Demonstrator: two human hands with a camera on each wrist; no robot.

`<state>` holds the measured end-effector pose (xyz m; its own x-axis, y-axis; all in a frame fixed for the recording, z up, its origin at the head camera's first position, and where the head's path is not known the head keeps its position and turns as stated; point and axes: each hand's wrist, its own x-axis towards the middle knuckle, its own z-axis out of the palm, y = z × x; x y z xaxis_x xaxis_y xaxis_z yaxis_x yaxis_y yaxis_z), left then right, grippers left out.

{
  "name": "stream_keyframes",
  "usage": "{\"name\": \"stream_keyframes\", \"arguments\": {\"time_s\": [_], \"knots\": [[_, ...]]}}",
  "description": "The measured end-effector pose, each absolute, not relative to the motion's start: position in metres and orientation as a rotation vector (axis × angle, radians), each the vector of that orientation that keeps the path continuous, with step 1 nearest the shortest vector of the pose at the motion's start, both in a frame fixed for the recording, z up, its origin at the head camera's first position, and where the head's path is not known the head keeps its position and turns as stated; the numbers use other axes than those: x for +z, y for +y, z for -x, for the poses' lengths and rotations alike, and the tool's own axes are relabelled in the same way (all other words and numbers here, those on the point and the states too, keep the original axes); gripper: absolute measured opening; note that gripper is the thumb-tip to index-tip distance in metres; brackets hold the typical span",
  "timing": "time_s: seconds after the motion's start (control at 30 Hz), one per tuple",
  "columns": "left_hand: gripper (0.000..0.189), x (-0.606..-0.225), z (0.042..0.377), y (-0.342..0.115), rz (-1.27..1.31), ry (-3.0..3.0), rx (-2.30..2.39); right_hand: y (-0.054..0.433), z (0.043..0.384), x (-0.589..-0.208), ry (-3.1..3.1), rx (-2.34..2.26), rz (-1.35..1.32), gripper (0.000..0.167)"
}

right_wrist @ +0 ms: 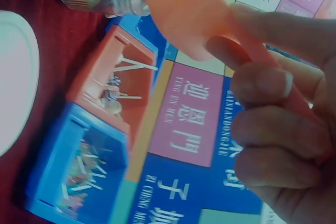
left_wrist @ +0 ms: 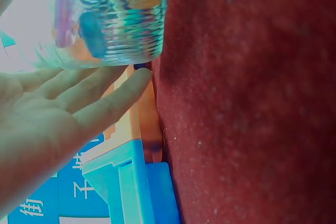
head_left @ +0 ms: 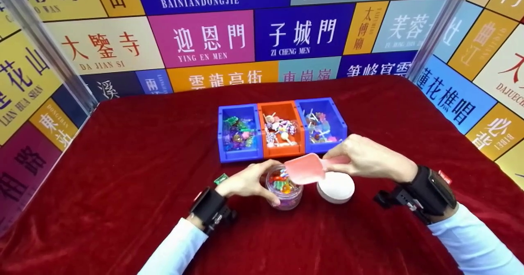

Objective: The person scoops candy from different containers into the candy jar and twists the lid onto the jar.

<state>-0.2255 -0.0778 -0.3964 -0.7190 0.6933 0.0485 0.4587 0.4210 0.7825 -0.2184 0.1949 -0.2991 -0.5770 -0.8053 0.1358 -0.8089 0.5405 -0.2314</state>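
Note:
My left hand [head_left: 249,183] holds a clear ribbed jar [head_left: 290,203], thumb on the near side and fingers along the far side. Colourful small pieces [head_left: 282,185] fill the jar, which has no lid on it. My right hand [head_left: 356,156] grips the handle of a pink scoop [head_left: 305,169], fingers curled round it in the right wrist view. The scoop's blade is tipped over the jar's mouth and overlaps its right rim in the head view. To the jar's right, a round white lid [head_left: 335,187] lies on the cloth, partly below the right hand.
Behind the jar stand three joined bins: a left blue bin [head_left: 241,154], a red-orange bin [head_left: 282,151] and a right blue bin [head_left: 342,129], holding small colourful pieces and lollipops. A green piece [head_left: 221,179] lies beside the left wrist. Dark red cloth [head_left: 143,164] covers the table.

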Motion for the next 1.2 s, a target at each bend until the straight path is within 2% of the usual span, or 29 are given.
{"name": "stream_keyframes", "arguments": {"time_s": [0.2,0.4,0.63,0.77,1.0,1.1,1.2], "knots": [[0.073,-0.396,0.226,-0.078,-1.004,2.387,1.2,0.191,0.212,-0.292,-2.664,0.274,-1.434,0.015],[0.076,-0.395,0.226,-0.078,-1.003,2.412,1.163,0.191,0.213,-0.293,-2.643,0.333,-1.396,0.01],[0.078,-0.396,0.227,-0.078,-0.996,2.413,1.146,0.19,0.22,-0.298,-2.614,0.48,-1.338,0.018],[0.076,-0.396,0.227,-0.077,-1.002,2.435,1.133,0.189,0.225,-0.3,-2.603,0.546,-1.324,0.016],[0.081,-0.394,0.227,-0.082,-0.987,2.411,1.145,0.185,0.239,-0.305,-2.621,0.619,-1.12,0.023],[0.077,-0.392,0.23,-0.089,-0.973,2.365,1.228,0.181,0.247,-0.307,-2.625,0.614,-1.022,0.02],[0.062,-0.389,0.234,-0.097,-0.951,2.413,1.361,0.174,0.255,-0.308,-2.666,0.598,-0.925,0.018]]}}
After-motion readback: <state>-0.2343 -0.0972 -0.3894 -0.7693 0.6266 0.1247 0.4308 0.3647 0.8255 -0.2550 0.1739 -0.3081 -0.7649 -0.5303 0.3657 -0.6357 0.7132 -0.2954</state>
